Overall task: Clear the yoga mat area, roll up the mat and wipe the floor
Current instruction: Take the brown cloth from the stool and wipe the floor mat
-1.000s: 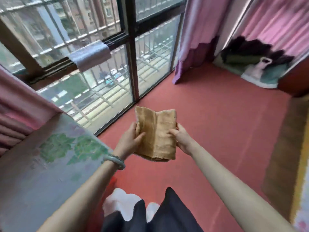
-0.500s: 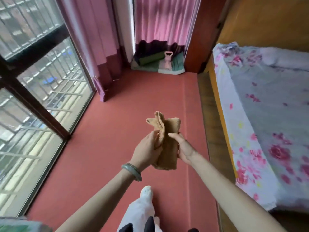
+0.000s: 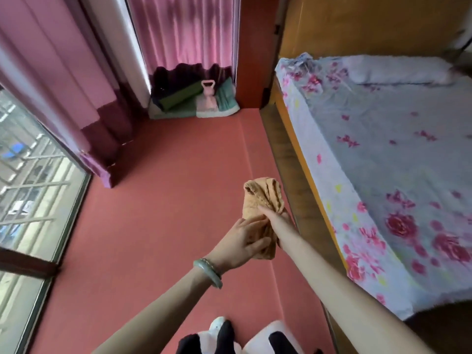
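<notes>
A tan cloth (image 3: 263,198), bunched and folded, is held up above the red floor (image 3: 158,213). My right hand (image 3: 277,221) grips its middle from the right, mostly hidden behind the cloth and wrist. My left hand (image 3: 242,241), with a green bangle on the wrist, holds the cloth's lower end, fingers curled round it. In the far corner lies a rolled dark green yoga mat (image 3: 178,97) on folded mats, with a pink kettlebell (image 3: 209,97) beside it.
A bed (image 3: 383,162) with a flowered sheet and wooden frame runs along the right. Pink curtains (image 3: 63,85) hang at left and back. A barred glass window (image 3: 30,195) fills the left side. My slippered feet (image 3: 219,328) stand at the bottom.
The view swung right from the window toward the bed and corner. The cloth went from spread flat between both hands to bunched into a narrow bundle.
</notes>
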The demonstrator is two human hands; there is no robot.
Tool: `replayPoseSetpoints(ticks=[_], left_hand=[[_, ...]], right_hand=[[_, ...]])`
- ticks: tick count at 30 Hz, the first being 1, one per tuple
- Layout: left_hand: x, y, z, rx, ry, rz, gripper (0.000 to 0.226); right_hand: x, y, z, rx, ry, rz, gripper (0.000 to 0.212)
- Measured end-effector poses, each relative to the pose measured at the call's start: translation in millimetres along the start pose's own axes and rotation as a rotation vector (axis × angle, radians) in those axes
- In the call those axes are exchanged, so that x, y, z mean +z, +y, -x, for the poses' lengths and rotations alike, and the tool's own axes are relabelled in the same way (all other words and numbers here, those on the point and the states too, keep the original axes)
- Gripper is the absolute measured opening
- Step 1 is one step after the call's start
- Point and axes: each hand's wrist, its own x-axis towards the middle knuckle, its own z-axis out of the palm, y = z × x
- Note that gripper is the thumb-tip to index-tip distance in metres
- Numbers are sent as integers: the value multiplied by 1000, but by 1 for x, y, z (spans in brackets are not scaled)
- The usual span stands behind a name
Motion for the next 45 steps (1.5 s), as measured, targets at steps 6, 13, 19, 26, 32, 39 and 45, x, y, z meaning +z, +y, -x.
replayPoseSetpoints(ticks=[6,13,19,26,32,39,45], left_hand=[[-19,-32,-97,-53,252,-1,59],[-20,-51,-251,-203,93,284,80],[7,-34,-357,-470,125,762,67],[20,-31,-436,-598,416,706,61],[6,-57,-465,-582,529,696,63],[-33,-125,-512,-609,656,549,79],[-67,-175,-568,-748,817,485,28]], right_hand=[[-50,-31,-70,-77,-35,119,9],[-122,-84,-189,-44,-341,405,27],[-189,-172,-279,-35,-583,622,28],[-211,-222,-363,-123,-780,760,58],[-191,-242,-425,-76,-787,702,44],[-167,-298,-523,-162,-704,730,36],[-150,-373,-606,-236,-652,743,36]])
